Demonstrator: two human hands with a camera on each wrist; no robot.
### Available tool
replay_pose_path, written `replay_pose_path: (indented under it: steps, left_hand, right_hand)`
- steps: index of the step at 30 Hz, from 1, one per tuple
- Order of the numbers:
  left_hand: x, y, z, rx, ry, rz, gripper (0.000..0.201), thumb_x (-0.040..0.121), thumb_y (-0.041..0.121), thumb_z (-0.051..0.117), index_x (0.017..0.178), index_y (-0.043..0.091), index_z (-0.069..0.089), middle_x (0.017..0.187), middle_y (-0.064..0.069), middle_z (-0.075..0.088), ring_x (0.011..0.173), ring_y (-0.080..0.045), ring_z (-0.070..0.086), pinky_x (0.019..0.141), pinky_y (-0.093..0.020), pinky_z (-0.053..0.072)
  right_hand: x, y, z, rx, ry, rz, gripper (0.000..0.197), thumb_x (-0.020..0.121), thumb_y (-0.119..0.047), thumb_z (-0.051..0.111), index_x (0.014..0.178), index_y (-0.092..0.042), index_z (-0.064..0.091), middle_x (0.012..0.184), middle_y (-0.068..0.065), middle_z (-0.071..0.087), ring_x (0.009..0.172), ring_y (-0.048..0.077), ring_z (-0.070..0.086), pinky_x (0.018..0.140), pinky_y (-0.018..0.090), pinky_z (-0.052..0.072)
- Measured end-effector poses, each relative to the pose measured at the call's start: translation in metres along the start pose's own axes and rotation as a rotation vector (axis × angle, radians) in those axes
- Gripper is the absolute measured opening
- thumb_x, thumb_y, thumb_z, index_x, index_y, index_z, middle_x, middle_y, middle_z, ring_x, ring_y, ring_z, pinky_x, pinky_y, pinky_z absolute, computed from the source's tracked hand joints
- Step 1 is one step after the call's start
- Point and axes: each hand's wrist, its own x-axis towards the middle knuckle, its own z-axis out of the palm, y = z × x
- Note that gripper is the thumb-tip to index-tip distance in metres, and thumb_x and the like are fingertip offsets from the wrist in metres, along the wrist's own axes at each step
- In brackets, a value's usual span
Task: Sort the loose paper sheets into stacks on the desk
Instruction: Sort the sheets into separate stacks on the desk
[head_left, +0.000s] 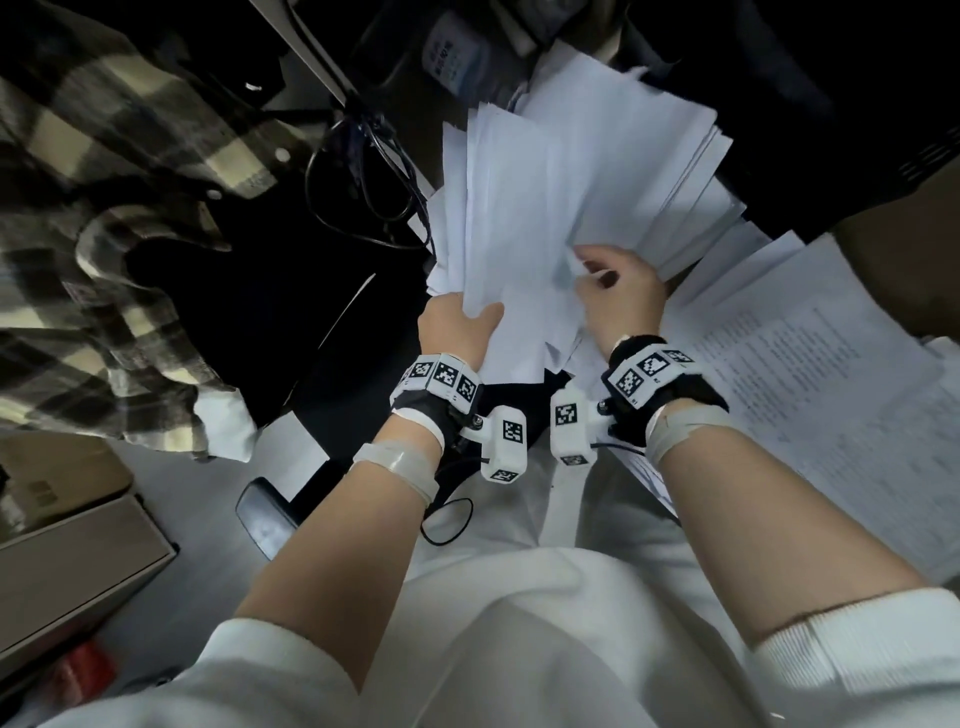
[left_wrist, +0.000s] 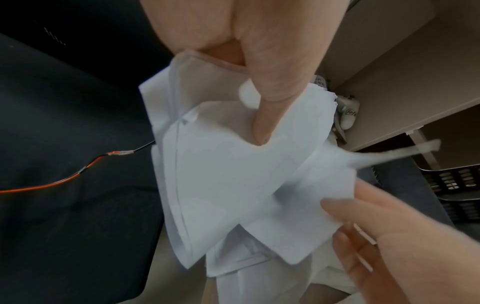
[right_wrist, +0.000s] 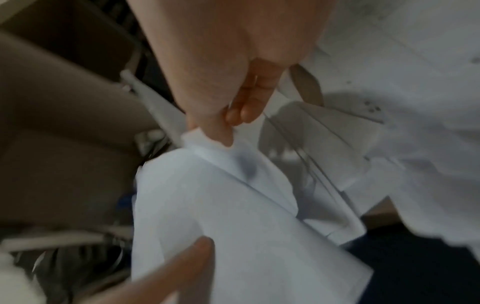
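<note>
A fanned bundle of blank sheets (head_left: 511, 218) is gripped by the left hand (head_left: 457, 325) beside the printed stack (head_left: 831, 395), so 1 corner can be pinched by the right hand (head_left: 621, 283)

Sheaf (head_left: 519, 218) sits centre, between left hand (head_left: 457, 327) and right hand (head_left: 621, 291). Stack (head_left: 670, 171) lies behind the right hand. Printed sheets (head_left: 831, 395) lie right. Shirt (head_left: 104, 218) lies left; cables (head_left: 374, 176) between shirt and sheaf.

Two hands: one left hand (head_left: 460, 325), one right hand (head_left: 621, 293). One fanned bundle of paper sheets (head_left: 519, 218), too many to count. One printed stack (head_left: 831, 389). One plaid shirt (head_left: 119, 218). Two cardboard boxes (head_left: 78, 566)
</note>
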Motion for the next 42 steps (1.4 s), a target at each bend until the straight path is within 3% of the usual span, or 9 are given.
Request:
replay_pose_path:
  steps: [4, 9, 14, 20, 28, 34, 36, 39, 42]
  left_hand:
    - [0.001, 0.001, -0.003, -0.006, -0.022, 0.001, 0.025, 0.083, 0.03, 0.071, 0.086, 0.005, 0.073, 0.083, -0.001, 0.071, 0.077, -0.019, 0.063, 0.066, -0.023, 0.044]
    - [-0.005, 0.005, -0.006, -0.058, -0.035, 0.012, 0.026, 0.082, 0.028, 0.072, 0.063, 0.016, 0.059, 0.067, 0.008, 0.063, 0.06, -0.009, 0.056, 0.051, -0.014, 0.039]
    - [-0.016, 0.011, -0.012, -0.212, -0.038, 0.0, 0.017, 0.074, 0.029, 0.083, 0.076, 0.017, 0.072, 0.077, 0.008, 0.072, 0.073, -0.007, 0.069, 0.065, -0.019, 0.054]
    - [-0.033, 0.017, -0.007, -0.349, -0.072, 0.04, 0.028, 0.072, 0.038, 0.086, 0.082, 0.016, 0.072, 0.079, 0.008, 0.073, 0.075, -0.006, 0.07, 0.07, -0.02, 0.056]
    - [-0.063, 0.037, 0.01, -0.478, -0.229, 0.078, 0.051, 0.098, 0.031, 0.06, 0.053, 0.015, 0.042, 0.045, 0.013, 0.044, 0.048, -0.005, 0.041, 0.056, -0.024, 0.039]
    - [-0.082, 0.036, 0.027, -0.4, -0.286, 0.222, 0.05, 0.075, 0.051, 0.067, 0.086, 0.002, 0.072, 0.083, -0.014, 0.074, 0.083, -0.031, 0.072, 0.078, -0.049, 0.059]
    - [-0.092, 0.038, 0.027, -0.363, -0.277, 0.239, 0.039, 0.078, 0.042, 0.067, 0.09, 0.005, 0.075, 0.084, -0.009, 0.076, 0.083, -0.026, 0.073, 0.08, -0.043, 0.06]
    - [-0.11, 0.037, 0.028, -0.376, -0.265, 0.263, 0.021, 0.087, 0.021, 0.069, 0.093, 0.002, 0.075, 0.087, -0.008, 0.076, 0.08, -0.018, 0.071, 0.075, -0.03, 0.058]
    - [-0.13, 0.028, 0.036, -0.401, -0.254, 0.264, 0.01, 0.09, 0.013, 0.066, 0.091, 0.006, 0.074, 0.082, -0.001, 0.074, 0.071, -0.005, 0.067, 0.067, -0.02, 0.054]
  right_hand:
    - [-0.004, -0.007, 0.003, -0.083, -0.179, -0.114, 0.023, 0.085, -0.013, 0.066, 0.099, -0.027, 0.079, 0.09, -0.014, 0.066, 0.077, 0.003, 0.057, 0.075, 0.017, 0.046]
    - [0.003, 0.003, -0.006, 0.074, 0.15, 0.173, 0.036, 0.084, -0.013, 0.064, 0.119, -0.022, 0.066, 0.098, -0.005, 0.066, 0.08, 0.01, 0.06, 0.071, 0.023, 0.05]
    - [-0.004, 0.002, -0.024, -0.09, 0.138, 0.282, 0.073, 0.083, -0.016, 0.067, 0.148, -0.013, 0.034, 0.147, 0.005, 0.043, 0.13, 0.02, 0.047, 0.1, 0.026, 0.038]
    - [-0.032, -0.025, -0.028, 0.16, -0.138, 0.066, 0.052, 0.082, -0.017, 0.074, 0.131, -0.02, 0.057, 0.122, -0.008, 0.063, 0.108, 0.002, 0.06, 0.09, 0.017, 0.051]
    - [-0.069, -0.025, -0.067, 0.265, 0.013, 0.106, 0.041, 0.096, -0.006, 0.053, 0.135, -0.015, 0.057, 0.131, -0.001, 0.063, 0.118, 0.007, 0.059, 0.105, 0.025, 0.046]
    - [-0.083, -0.022, -0.091, 0.423, -0.121, 0.317, 0.081, 0.077, -0.077, 0.057, 0.141, -0.029, 0.049, 0.142, -0.013, 0.052, 0.128, 0.007, 0.05, 0.109, 0.039, 0.038]
    - [-0.086, -0.016, -0.102, 0.405, -0.099, 0.346, 0.077, 0.074, -0.075, 0.061, 0.133, -0.026, 0.053, 0.134, -0.012, 0.057, 0.12, 0.01, 0.053, 0.1, 0.037, 0.041]
    - [-0.093, 0.007, -0.122, 0.314, 0.041, 0.318, 0.014, 0.091, -0.034, 0.059, 0.089, -0.02, 0.059, 0.082, 0.002, 0.055, 0.077, 0.022, 0.05, 0.071, 0.031, 0.046]
    - [-0.102, 0.031, -0.146, 0.386, 0.134, 0.357, 0.019, 0.094, -0.018, 0.056, 0.08, -0.014, 0.068, 0.072, 0.007, 0.059, 0.064, 0.021, 0.054, 0.058, 0.028, 0.052]
